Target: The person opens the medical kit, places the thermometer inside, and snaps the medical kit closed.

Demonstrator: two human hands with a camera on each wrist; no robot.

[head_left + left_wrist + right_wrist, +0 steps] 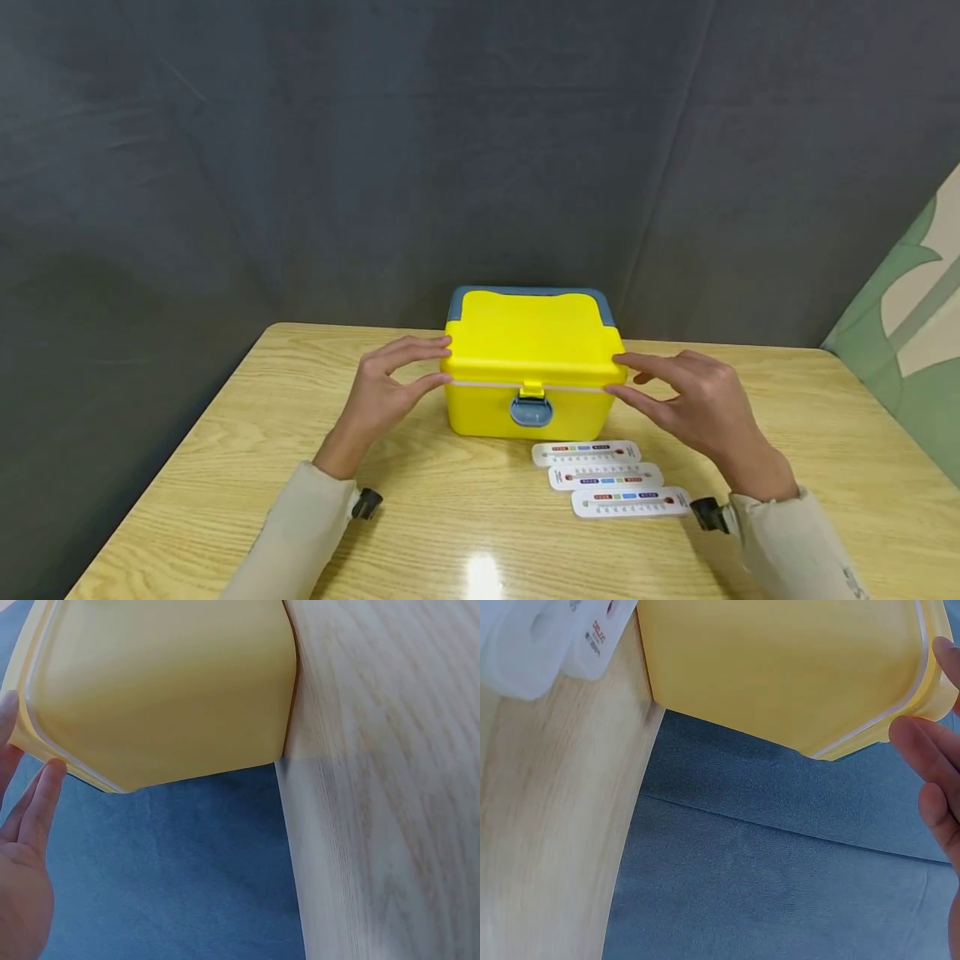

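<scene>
A yellow storage box [534,337] with a blue-grey rim stands near the table's back edge, lid down. The grey latch [531,410] at its front hangs under a yellow catch. My left hand [384,393] touches the lid's left side with nearly straight fingertips, the thumb near the front corner at the seam. On the opposite side, my right hand [701,398] has its index finger and thumb at the lid's right edge. The right wrist view shows the fingers [922,754] against the lid rim. Inside the box is hidden.
Three white thermometers lie in a staggered stack of rows before the box: a far one [587,452], a middle one [606,477] and a near one [632,502]. Behind the wooden table [420,533] hangs a dark curtain [360,167]. A green leaf-patterned surface [892,325] is at right.
</scene>
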